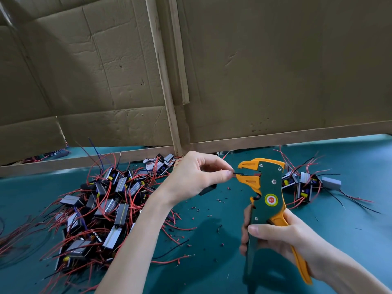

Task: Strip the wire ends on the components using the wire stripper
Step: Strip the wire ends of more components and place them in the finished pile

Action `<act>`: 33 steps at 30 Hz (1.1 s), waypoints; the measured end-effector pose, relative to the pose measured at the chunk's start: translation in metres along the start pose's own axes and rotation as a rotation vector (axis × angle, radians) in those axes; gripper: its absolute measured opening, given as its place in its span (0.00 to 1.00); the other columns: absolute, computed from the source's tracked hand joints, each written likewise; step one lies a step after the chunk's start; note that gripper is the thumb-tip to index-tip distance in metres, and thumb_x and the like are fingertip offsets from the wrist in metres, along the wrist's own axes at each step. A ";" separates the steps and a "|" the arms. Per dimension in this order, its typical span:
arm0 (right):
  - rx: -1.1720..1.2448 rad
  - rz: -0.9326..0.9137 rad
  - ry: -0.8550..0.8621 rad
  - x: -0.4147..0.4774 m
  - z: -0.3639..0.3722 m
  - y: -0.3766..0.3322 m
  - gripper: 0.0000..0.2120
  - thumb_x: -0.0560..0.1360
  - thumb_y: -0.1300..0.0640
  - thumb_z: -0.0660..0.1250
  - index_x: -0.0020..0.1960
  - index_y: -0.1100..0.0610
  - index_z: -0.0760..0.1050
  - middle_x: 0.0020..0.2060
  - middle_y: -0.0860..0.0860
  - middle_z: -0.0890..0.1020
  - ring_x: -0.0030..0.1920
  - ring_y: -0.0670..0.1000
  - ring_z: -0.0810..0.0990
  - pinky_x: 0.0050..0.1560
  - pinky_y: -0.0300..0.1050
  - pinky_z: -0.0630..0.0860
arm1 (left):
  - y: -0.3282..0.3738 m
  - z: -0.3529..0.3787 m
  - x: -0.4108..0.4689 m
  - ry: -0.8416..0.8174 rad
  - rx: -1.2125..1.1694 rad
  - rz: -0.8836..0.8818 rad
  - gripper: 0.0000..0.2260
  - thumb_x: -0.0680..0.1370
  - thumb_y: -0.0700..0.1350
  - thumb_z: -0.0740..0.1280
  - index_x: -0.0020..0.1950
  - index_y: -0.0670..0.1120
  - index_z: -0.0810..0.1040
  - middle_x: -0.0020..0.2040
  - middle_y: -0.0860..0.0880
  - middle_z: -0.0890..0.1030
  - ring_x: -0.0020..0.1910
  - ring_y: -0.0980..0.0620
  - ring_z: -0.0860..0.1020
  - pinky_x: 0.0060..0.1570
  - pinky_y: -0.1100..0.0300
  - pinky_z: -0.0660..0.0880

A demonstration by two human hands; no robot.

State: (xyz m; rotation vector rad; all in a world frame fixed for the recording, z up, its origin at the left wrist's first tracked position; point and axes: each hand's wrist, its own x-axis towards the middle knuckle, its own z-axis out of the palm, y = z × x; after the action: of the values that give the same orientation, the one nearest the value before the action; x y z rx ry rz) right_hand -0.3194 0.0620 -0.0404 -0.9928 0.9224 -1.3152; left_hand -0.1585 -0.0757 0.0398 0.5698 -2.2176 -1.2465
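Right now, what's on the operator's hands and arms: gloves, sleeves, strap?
Nothing worn: left hand and right hand bare, no gloves or rings in view; left forearm and right forearm bare to the frame edge, no sleeves, watch or strap.

Creased cardboard sheets [106, 71] on wooden battens [163, 81] back the teal tabletop [212, 272].

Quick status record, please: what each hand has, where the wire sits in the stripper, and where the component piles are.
left hand: pinches the black wire
right hand: grips the wire stripper by its handles
black wire: its end lies between the stripper's open orange jaws
big pile: components with red and black wires, left of the hands
small pile: components on the right, behind the stripper
scraps: insulation bits scattered on the green mat
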 end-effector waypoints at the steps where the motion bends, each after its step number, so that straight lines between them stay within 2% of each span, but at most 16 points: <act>1: -0.012 0.001 -0.005 0.000 0.000 0.000 0.23 0.55 0.55 0.85 0.44 0.61 0.81 0.38 0.68 0.80 0.39 0.66 0.81 0.43 0.56 0.80 | 0.000 0.000 0.000 0.002 0.017 0.000 0.04 0.74 0.42 0.73 0.40 0.49 0.85 0.30 0.49 0.75 0.25 0.56 0.67 0.25 0.67 0.63; 8: -0.043 0.015 0.015 -0.001 0.001 0.002 0.24 0.55 0.54 0.86 0.44 0.63 0.80 0.37 0.68 0.79 0.38 0.66 0.81 0.42 0.55 0.80 | 0.000 -0.002 0.000 -0.018 0.018 -0.034 0.07 0.75 0.41 0.72 0.38 0.50 0.84 0.28 0.52 0.74 0.23 0.57 0.64 0.24 0.68 0.61; 11: -0.061 0.027 0.091 -0.002 0.003 0.005 0.27 0.49 0.51 0.87 0.40 0.62 0.79 0.33 0.66 0.77 0.34 0.63 0.79 0.36 0.52 0.80 | 0.000 -0.002 -0.001 -0.023 0.010 -0.053 0.08 0.75 0.40 0.71 0.38 0.49 0.84 0.27 0.51 0.72 0.23 0.56 0.63 0.23 0.67 0.60; 13: -0.110 0.031 0.120 -0.004 0.007 0.004 0.23 0.50 0.50 0.86 0.37 0.58 0.80 0.30 0.65 0.77 0.29 0.60 0.78 0.32 0.49 0.78 | 0.001 -0.003 -0.001 -0.027 -0.007 -0.061 0.07 0.75 0.40 0.71 0.38 0.48 0.84 0.28 0.48 0.72 0.23 0.54 0.62 0.23 0.67 0.59; 15: -0.149 0.010 0.139 -0.003 0.013 0.003 0.16 0.57 0.53 0.84 0.34 0.56 0.78 0.27 0.64 0.75 0.25 0.58 0.76 0.29 0.46 0.76 | 0.002 -0.005 -0.002 -0.047 -0.009 -0.058 0.06 0.75 0.40 0.71 0.39 0.46 0.84 0.30 0.44 0.72 0.26 0.50 0.64 0.27 0.64 0.60; 17: -0.183 -0.027 0.211 -0.002 0.016 0.007 0.14 0.61 0.56 0.81 0.31 0.55 0.75 0.23 0.63 0.73 0.21 0.56 0.73 0.25 0.43 0.72 | 0.002 -0.005 -0.002 -0.062 -0.022 -0.071 0.05 0.75 0.40 0.71 0.40 0.45 0.84 0.31 0.42 0.72 0.28 0.49 0.64 0.29 0.62 0.60; 19: -0.204 -0.061 0.283 0.000 0.018 0.012 0.13 0.62 0.54 0.76 0.28 0.54 0.71 0.20 0.61 0.71 0.18 0.54 0.69 0.23 0.41 0.68 | 0.000 -0.003 -0.001 -0.044 -0.011 -0.108 0.05 0.76 0.40 0.70 0.40 0.43 0.83 0.29 0.43 0.69 0.25 0.50 0.62 0.27 0.64 0.59; 21: -0.155 -0.026 0.247 0.001 0.018 0.013 0.13 0.61 0.57 0.80 0.28 0.55 0.74 0.23 0.61 0.73 0.20 0.55 0.73 0.24 0.43 0.72 | -0.003 -0.002 0.001 -0.029 0.031 -0.130 0.06 0.76 0.40 0.70 0.40 0.43 0.83 0.30 0.37 0.68 0.28 0.47 0.62 0.29 0.61 0.58; 22: -0.079 0.011 0.181 0.001 0.018 0.011 0.12 0.60 0.58 0.82 0.31 0.56 0.78 0.26 0.63 0.76 0.24 0.58 0.76 0.28 0.46 0.76 | -0.004 -0.002 0.001 -0.019 0.040 -0.134 0.06 0.76 0.41 0.70 0.40 0.44 0.83 0.32 0.35 0.69 0.30 0.46 0.63 0.30 0.60 0.59; 23: 0.010 0.038 0.105 0.002 0.017 0.010 0.11 0.59 0.59 0.82 0.35 0.57 0.81 0.31 0.65 0.77 0.30 0.60 0.79 0.34 0.51 0.79 | -0.006 -0.004 0.001 -0.005 0.050 -0.136 0.06 0.76 0.41 0.70 0.39 0.45 0.83 0.33 0.36 0.70 0.31 0.46 0.63 0.30 0.60 0.60; 25: 0.143 0.068 0.041 0.005 0.012 0.010 0.17 0.55 0.60 0.82 0.42 0.61 0.82 0.36 0.66 0.78 0.36 0.63 0.81 0.40 0.56 0.81 | -0.009 -0.008 0.002 0.029 0.074 -0.133 0.07 0.77 0.42 0.69 0.39 0.46 0.83 0.33 0.41 0.73 0.31 0.49 0.65 0.31 0.61 0.62; 27: 0.234 0.081 0.068 0.009 0.005 0.013 0.17 0.57 0.63 0.81 0.44 0.62 0.81 0.37 0.65 0.79 0.38 0.63 0.81 0.42 0.56 0.81 | -0.011 -0.010 0.003 0.073 0.059 -0.117 0.07 0.78 0.42 0.68 0.40 0.46 0.82 0.29 0.49 0.74 0.27 0.53 0.67 0.29 0.66 0.64; 29: 0.299 0.106 0.136 0.013 -0.003 0.013 0.12 0.61 0.67 0.76 0.44 0.63 0.81 0.37 0.64 0.80 0.38 0.64 0.82 0.41 0.57 0.81 | -0.011 -0.010 0.006 0.146 0.169 -0.036 0.07 0.78 0.43 0.68 0.40 0.48 0.82 0.29 0.57 0.76 0.26 0.61 0.67 0.31 0.70 0.64; 31: 0.331 0.159 0.222 0.016 -0.011 0.013 0.12 0.62 0.70 0.72 0.45 0.64 0.79 0.38 0.64 0.80 0.38 0.64 0.83 0.40 0.57 0.82 | -0.009 -0.002 0.013 0.235 0.300 0.082 0.06 0.77 0.42 0.69 0.41 0.50 0.80 0.35 0.61 0.78 0.31 0.65 0.70 0.36 0.71 0.63; 33: 0.360 0.204 0.274 0.019 -0.014 0.015 0.11 0.61 0.67 0.70 0.44 0.65 0.79 0.38 0.64 0.81 0.37 0.64 0.83 0.39 0.57 0.82 | -0.003 0.015 0.025 0.313 0.335 0.220 0.06 0.77 0.40 0.69 0.42 0.49 0.81 0.39 0.59 0.77 0.36 0.66 0.72 0.39 0.71 0.64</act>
State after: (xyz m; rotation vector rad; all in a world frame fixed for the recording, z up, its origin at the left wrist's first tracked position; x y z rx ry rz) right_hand -0.3274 0.0426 -0.0586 -0.4368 0.9216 -1.4008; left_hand -0.1868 -0.0816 0.0364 0.5825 -2.1591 -0.6304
